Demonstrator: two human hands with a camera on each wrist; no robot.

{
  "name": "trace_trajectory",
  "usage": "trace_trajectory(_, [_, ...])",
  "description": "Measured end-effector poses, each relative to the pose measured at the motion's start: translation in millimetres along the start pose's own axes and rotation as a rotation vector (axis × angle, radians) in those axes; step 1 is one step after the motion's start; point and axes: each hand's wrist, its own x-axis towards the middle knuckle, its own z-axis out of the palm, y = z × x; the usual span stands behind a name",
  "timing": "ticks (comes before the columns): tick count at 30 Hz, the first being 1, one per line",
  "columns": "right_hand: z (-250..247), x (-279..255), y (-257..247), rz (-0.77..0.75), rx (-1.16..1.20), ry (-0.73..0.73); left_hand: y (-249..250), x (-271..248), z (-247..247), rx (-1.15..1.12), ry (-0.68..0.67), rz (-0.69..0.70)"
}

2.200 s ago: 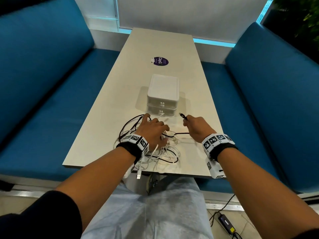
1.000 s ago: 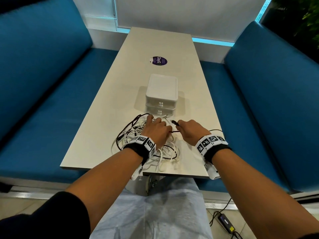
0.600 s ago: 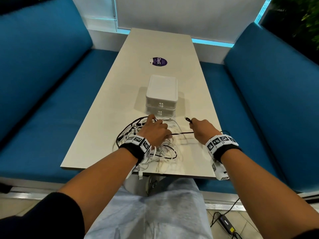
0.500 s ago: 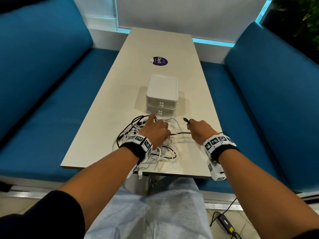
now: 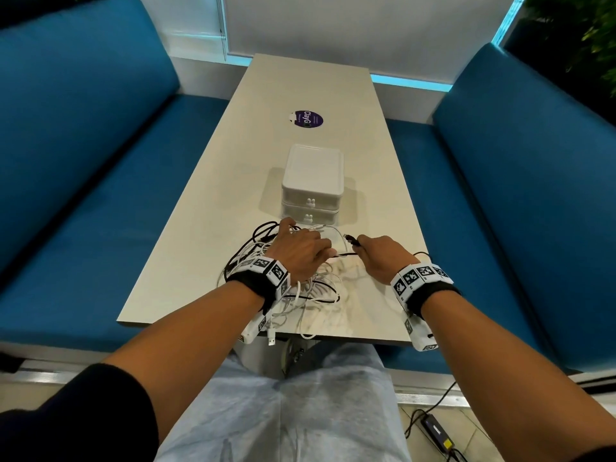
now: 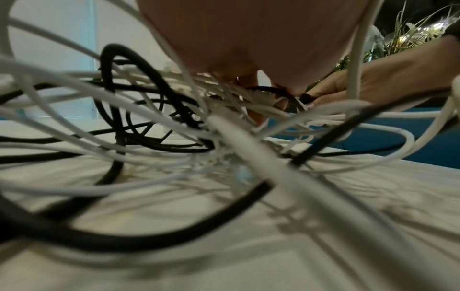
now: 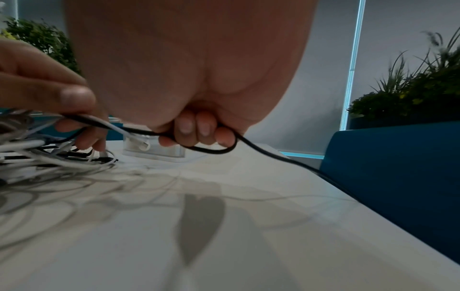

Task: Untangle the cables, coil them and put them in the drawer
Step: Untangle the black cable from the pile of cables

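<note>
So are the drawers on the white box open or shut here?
Shut: both fronts of the white drawer box sit flush, knobs lined up, nothing pulled out; the cables are all on the table.

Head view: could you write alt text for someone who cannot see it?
Seen from above, a person's left hand rests on a tangle of black and white cables on a pale table, while the right hand grips a black cable led out of it. A small white drawer unit, drawers closed, stands just beyond, between blue benches.
</note>
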Motion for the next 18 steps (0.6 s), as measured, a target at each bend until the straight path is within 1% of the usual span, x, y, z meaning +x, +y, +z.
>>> trace_trajectory(2, [0,0,0,0.015,-0.052,0.028,-6,0,-1,0.058,-0.013,0.04])
trace_trajectory(4, [0,0,3,0.06,-0.11,0.047,-12,-1,-3,0.102,-0.034,0.075])
trace_trajectory(9, [0,-3,11,0.146,-0.169,0.086,-8,1,-9,0.18,-0.03,0.11])
trace_trajectory(11, [0,-3,8,0.145,-0.164,0.087,-5,3,-7,0.223,-0.035,0.115])
trace_trajectory(13, [0,-3,5,0.115,-0.098,0.08,-2,5,-5,0.242,-0.041,0.106])
trace_trajectory(14, [0,-2,3,0.099,-0.055,0.075,0,7,-4,0.219,-0.03,0.097])
trace_trajectory(16, [-1,-2,0,0.075,0.016,0.068,8,11,-3,0.1,-0.013,0.081])
trace_trajectory(18, [-1,-1,-2,0.044,0.067,0.059,17,15,-4,-0.023,-0.028,0.046])
